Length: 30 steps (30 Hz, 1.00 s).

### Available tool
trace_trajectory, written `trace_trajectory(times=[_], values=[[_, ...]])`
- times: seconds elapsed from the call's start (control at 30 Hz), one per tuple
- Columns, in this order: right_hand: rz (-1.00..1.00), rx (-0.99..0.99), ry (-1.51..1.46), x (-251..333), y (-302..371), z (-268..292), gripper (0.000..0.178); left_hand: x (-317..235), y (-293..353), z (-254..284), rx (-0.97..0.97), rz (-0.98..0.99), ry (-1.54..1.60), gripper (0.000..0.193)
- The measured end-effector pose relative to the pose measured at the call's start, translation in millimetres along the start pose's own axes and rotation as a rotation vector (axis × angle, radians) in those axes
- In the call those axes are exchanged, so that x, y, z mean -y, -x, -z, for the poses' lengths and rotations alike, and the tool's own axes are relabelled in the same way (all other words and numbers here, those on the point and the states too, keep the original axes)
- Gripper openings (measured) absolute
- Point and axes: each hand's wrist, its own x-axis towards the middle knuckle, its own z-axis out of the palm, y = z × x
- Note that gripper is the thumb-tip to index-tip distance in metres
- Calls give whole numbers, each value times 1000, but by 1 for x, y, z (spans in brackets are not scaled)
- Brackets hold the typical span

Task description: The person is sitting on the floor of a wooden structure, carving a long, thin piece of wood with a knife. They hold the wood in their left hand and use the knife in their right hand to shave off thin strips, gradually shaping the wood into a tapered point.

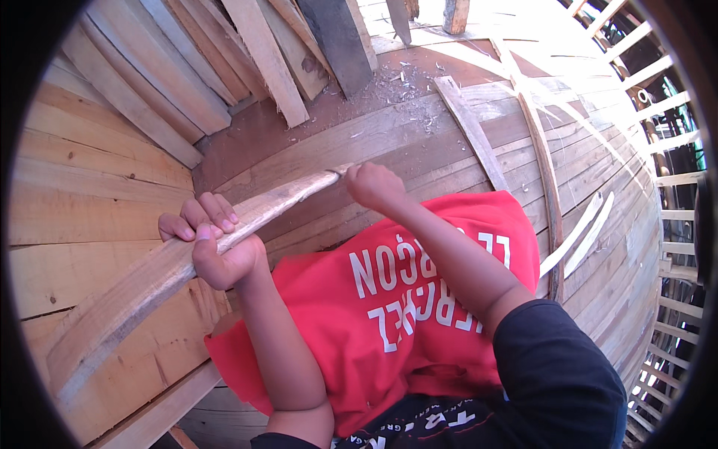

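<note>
A long, curved wooden plank (142,288) slants from the lower left up toward the middle, its pale edge rough. My left hand (217,243) is closed around its middle, fingers over the far face and thumb on the near side. At the plank's narrow upper end, my right hand (375,187) is a closed fist. A small dark, thin piece (335,172) shows between that fist and the wood; the rest of what the fist holds is hidden. Red cloth (321,299) with white lettering covers my front below both arms.
Upright wooden timbers (265,63) stand at the upper left beside a plank wall (105,194). Wood shavings (407,90) litter the curved plank floor (591,292). A loose board (471,131), a long strip (538,135) and pale slivers (591,236) lie on the right.
</note>
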Motion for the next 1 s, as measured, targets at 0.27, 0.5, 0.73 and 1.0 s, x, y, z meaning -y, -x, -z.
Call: trace_trajectory(times=[0.27,0.5,0.73,1.0], values=[[-156,10,-98,-15,-18,-8,51,3,-2,-8,-285,4,-86,17],[13,66,-70,-5,-20,-5,52,5,-3,-2,-399,16,-209,25],[82,184,7,11,-12,9,53,7,-14,16,-547,76,-225,27],[151,99,-151,-24,-15,-5,56,10,-14,9,-528,65,-202,26]])
